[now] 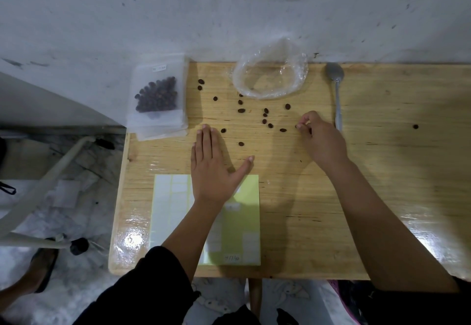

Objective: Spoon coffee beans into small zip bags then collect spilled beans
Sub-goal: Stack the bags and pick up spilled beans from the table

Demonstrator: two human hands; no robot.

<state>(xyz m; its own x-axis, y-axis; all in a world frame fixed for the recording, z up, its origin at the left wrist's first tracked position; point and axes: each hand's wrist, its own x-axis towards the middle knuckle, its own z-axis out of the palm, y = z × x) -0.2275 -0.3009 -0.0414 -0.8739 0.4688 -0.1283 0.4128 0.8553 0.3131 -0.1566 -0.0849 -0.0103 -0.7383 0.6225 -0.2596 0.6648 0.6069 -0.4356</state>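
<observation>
We see left hand [211, 169] flat, palm down on wooden table [382, 184], fingers spread, holding nothing. Right hand [319, 137] curled, fingertips [300, 126] pinching one bean at table surface. Spilled coffee beans [265, 115] scattered between hands, toward 12 o'clock. Filled zip bag [158, 98] atop stack at 10 o'clock. Crumpled clear plastic bag [270, 75] at 12. Spoon [337, 90] at 1 o'clock. Label sheet [244, 222] at 6.
</observation>
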